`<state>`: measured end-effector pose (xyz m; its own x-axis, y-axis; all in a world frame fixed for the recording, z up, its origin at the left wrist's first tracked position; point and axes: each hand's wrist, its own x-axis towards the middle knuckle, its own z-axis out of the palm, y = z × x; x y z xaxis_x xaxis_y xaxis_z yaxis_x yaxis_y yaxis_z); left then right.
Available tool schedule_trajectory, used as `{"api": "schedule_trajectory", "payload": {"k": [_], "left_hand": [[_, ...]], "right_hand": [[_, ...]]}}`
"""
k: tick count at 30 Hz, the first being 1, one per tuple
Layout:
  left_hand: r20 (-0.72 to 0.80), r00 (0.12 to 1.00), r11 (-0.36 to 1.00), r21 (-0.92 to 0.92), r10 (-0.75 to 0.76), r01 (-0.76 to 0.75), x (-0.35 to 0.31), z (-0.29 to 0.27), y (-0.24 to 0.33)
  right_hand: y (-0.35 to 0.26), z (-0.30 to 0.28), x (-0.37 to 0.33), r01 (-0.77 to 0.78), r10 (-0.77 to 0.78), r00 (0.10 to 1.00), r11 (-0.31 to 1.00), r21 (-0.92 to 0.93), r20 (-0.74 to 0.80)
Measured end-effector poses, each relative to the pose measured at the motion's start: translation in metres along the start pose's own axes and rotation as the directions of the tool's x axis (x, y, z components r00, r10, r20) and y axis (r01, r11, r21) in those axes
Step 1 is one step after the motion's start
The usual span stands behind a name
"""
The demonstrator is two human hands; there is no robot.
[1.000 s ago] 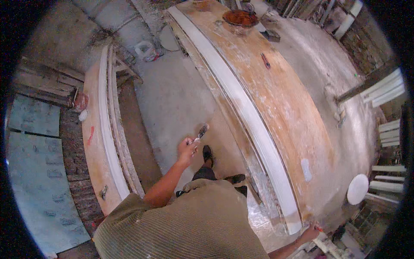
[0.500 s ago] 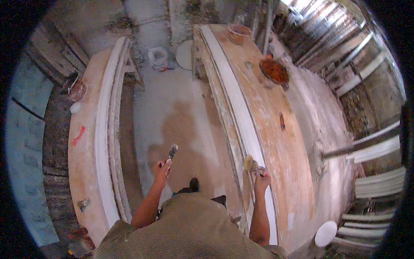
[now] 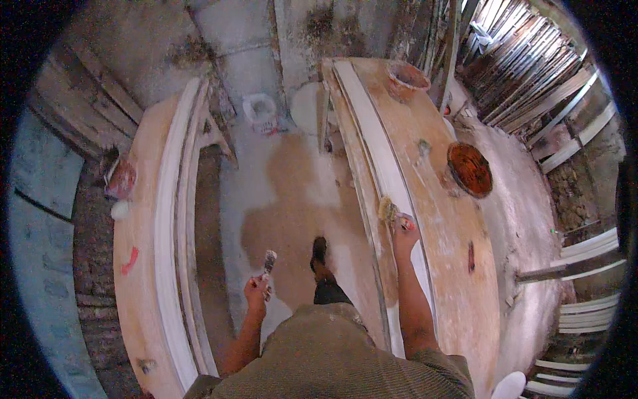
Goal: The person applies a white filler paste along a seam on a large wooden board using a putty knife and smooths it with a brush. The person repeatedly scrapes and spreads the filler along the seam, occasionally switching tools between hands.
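Observation:
My right hand (image 3: 405,233) is closed around the handle of a paintbrush (image 3: 387,209) with pale yellowish bristles. The bristles rest at the left edge of a long white moulding strip (image 3: 372,126) that runs along the right workbench. Low over the floor between the benches, my left hand (image 3: 256,288) grips a small flat scraper (image 3: 270,261), its upright end smeared whitish; its exact kind is hard to make out. Another long white strip (image 3: 167,233) lies along the left workbench (image 3: 133,296).
On the right workbench (image 3: 458,306) sit a reddish basin (image 3: 408,81), a round dish with orange-brown contents (image 3: 470,169) and a dark narrow object (image 3: 471,257). A bowl (image 3: 121,178) and a red scrap (image 3: 130,261) lie on the left bench. A white bucket (image 3: 260,112) stands on the floor ahead.
I have stepped forward, one foot now showing ahead on the floor. My right hand has carried the brush farther along the right strip. Both hands keep their tools.

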<state>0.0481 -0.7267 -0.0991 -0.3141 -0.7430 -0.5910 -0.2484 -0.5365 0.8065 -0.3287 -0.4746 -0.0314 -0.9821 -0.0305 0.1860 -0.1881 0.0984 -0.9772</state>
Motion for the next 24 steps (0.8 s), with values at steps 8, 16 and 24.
{"api": "schedule_trajectory", "payload": {"k": [8, 16, 24], "left_hand": [[0.053, 0.996, 0.997, -0.028, 0.077, -0.076, 0.152, 0.109, 0.145], [0.092, 0.989, 0.994, 0.009, 0.112, -0.113, 0.296, 0.223, 0.260], [0.233, 0.968, 0.995, -0.040, 0.095, -0.088, 0.483, 0.315, 0.332]], "right_hand": [[0.053, 0.186, 0.185, -0.006, 0.006, 1.000, 0.996, 0.088, -0.004], [0.106, 0.343, 0.385, 0.061, -0.054, 0.996, 0.994, 0.095, -0.068], [0.079, 0.531, 0.551, 0.338, -0.341, 0.940, 0.936, -0.098, -0.011]]}}
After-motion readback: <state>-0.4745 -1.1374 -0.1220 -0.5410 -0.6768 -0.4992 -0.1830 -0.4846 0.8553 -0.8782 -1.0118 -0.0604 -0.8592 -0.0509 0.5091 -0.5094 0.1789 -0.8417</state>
